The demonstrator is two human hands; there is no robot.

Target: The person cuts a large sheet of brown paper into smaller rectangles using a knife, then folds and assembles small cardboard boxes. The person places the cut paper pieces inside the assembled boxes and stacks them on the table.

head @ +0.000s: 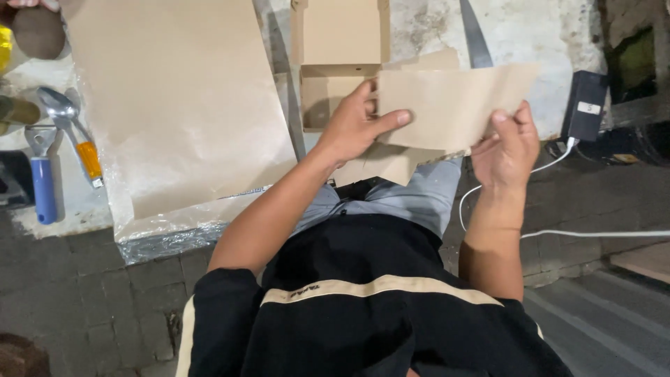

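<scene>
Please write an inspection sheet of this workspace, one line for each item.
Surface: rough pale slab, partly under clear plastic.
Job's things: flat brown cardboard blank held by both hands; open folded box behind it; stack of brown sheets to the left.
Clutter: spoon, blue-handled tool, orange-handled tool.
Hands: left hand and right hand grip the blank's edges.
Cables: white cable runs to a dark charger box.
Surroundings: dark brick paving.

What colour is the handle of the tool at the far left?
Blue, on the tool lying left of the spoon; head view.
</scene>
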